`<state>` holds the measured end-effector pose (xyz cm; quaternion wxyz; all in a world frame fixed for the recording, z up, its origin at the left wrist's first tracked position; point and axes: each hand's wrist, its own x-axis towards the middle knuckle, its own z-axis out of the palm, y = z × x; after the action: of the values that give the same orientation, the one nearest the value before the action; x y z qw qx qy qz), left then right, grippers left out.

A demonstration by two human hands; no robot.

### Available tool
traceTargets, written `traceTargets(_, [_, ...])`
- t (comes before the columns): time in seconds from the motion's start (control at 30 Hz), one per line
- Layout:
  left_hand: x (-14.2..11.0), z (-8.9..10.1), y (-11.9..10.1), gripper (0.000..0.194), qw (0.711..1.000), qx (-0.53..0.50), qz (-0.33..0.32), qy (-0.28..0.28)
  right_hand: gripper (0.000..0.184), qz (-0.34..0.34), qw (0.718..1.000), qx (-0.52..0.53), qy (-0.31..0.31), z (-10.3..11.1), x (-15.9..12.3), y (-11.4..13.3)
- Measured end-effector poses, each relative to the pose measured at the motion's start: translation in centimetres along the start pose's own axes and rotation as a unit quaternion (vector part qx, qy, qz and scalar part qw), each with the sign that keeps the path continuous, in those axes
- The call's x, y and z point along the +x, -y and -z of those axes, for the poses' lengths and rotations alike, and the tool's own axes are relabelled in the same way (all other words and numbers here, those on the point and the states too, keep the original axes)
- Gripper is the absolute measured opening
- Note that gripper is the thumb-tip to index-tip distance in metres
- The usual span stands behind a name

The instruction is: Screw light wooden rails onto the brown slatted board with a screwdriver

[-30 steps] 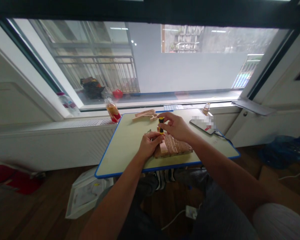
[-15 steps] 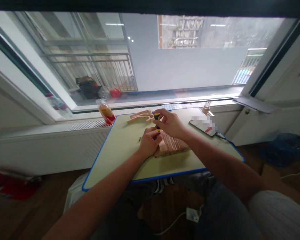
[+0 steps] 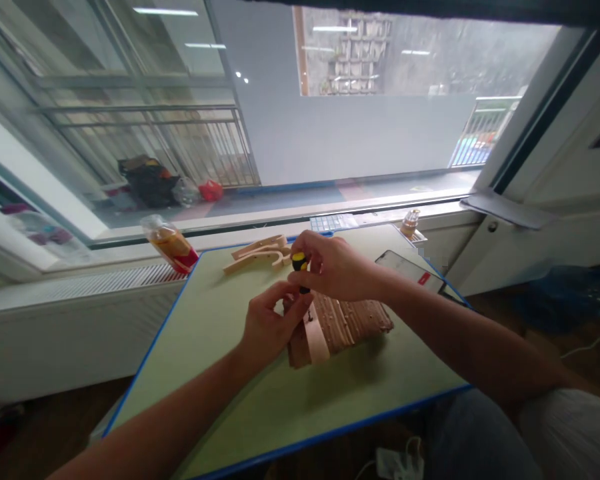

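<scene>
My right hand (image 3: 337, 270) grips the black and yellow handle of a small screwdriver (image 3: 300, 265), held upright over the left end of a slatted wooden panel (image 3: 350, 323). My left hand (image 3: 267, 327) pinches at the base of the tool, where its tip meets a pale wooden strip (image 3: 316, 343) across the panel; what the fingers hold is hidden. The panel lies on a green table with a blue edge (image 3: 220, 373).
Curved wooden pieces (image 3: 257, 252) lie at the table's far side. A phone (image 3: 413, 270) rests at the right. A drink bottle (image 3: 170, 245) and a small bottle (image 3: 410, 223) stand on the window sill behind.
The view has moved closer and lower over the table. Both hands stay at the screwdriver on the panel's left end.
</scene>
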<state>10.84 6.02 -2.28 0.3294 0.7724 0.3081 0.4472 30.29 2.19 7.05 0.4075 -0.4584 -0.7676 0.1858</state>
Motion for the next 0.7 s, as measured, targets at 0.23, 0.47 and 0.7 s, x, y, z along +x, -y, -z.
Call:
traceTargets(0.23, [1.3, 0.1, -0.3, 0.029, 0.986, -0.160, 0.037, -0.002, 0.027, -0.015, 0.988, -0.106, 0.108, 3.4, 2.0, 1.5])
traceTargets(0.47, [0.5, -0.6, -0.5, 0.029, 0.976, -0.199, 0.084, 0.002, 0.037, -0.023, 0.979, -0.162, 0.122, 3.3, 1.7, 2.5])
traceTargets(0.7, [0.3, -0.9, -0.7, 0.029, 0.958, -0.249, 0.142, 0.014, 0.027, 0.029, 0.980, -0.101, 0.170, 4.9, 1.4, 2.2])
